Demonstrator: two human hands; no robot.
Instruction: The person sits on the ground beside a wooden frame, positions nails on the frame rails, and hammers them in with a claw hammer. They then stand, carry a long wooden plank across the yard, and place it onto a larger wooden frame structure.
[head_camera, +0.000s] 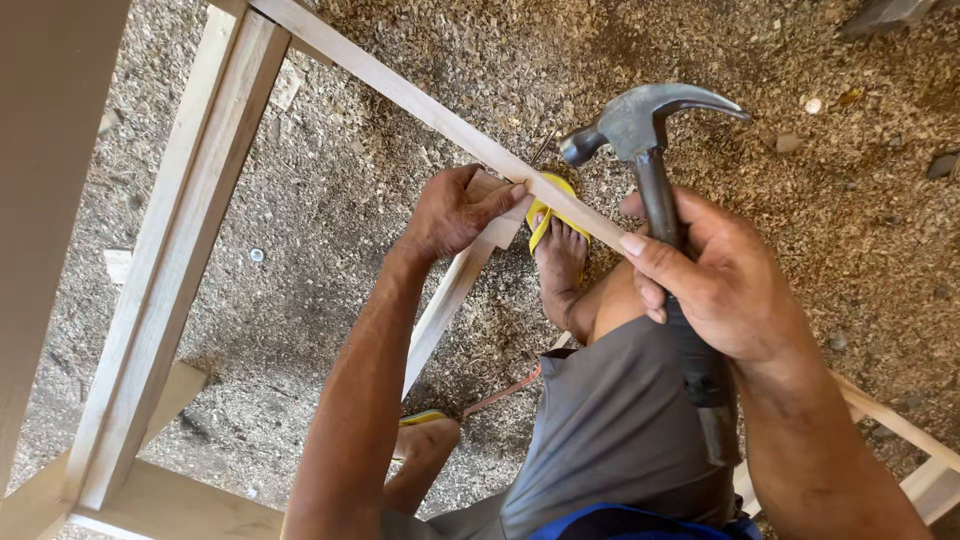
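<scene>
Two hands, right (725, 285) gripping one hammer (650, 140), left (455, 212) pinching one nail (541, 150) on wooden frame (400, 90)

The floor (350, 170) is bare earth thickly strewn with wood shavings and sawdust, brown and tan across the whole frame. Small stones (790, 142) and pale chips lie scattered at the upper right. Bright daylight falls evenly, with soft shadow along the top. A plain brown panel (40, 150) fills the left edge.
</scene>
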